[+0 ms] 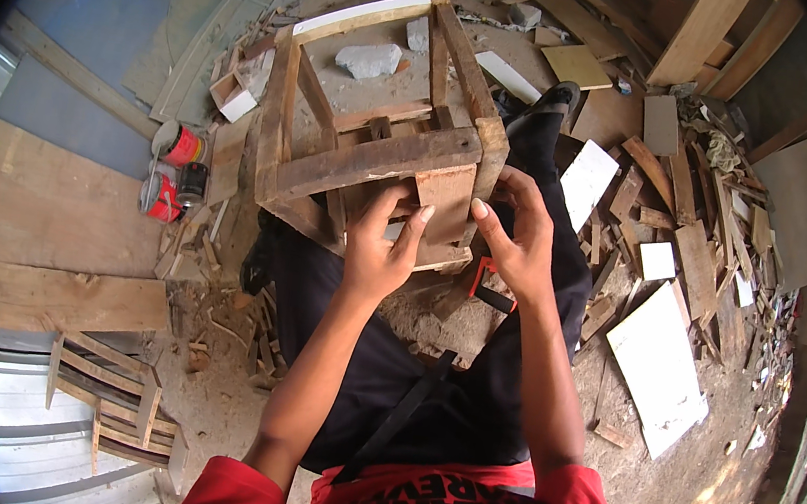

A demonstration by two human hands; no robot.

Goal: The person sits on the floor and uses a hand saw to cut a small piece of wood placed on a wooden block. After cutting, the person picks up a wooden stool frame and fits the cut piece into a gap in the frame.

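Head view: small board (446,205) under near rail (374,161) of wooden frame (281,106), between left hand (379,247) and right hand (526,245).
Grip: at board's side edges; clamped or loose, cannot tell. Best held square, pressed evenly from both sides.

Head view, one: wide fisheye, worn on head, facing down; wooden frame (374,162) near, floor (615,495) farther off.

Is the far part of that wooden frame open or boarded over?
Open: a pale chunk and floor show through the wooden frame.
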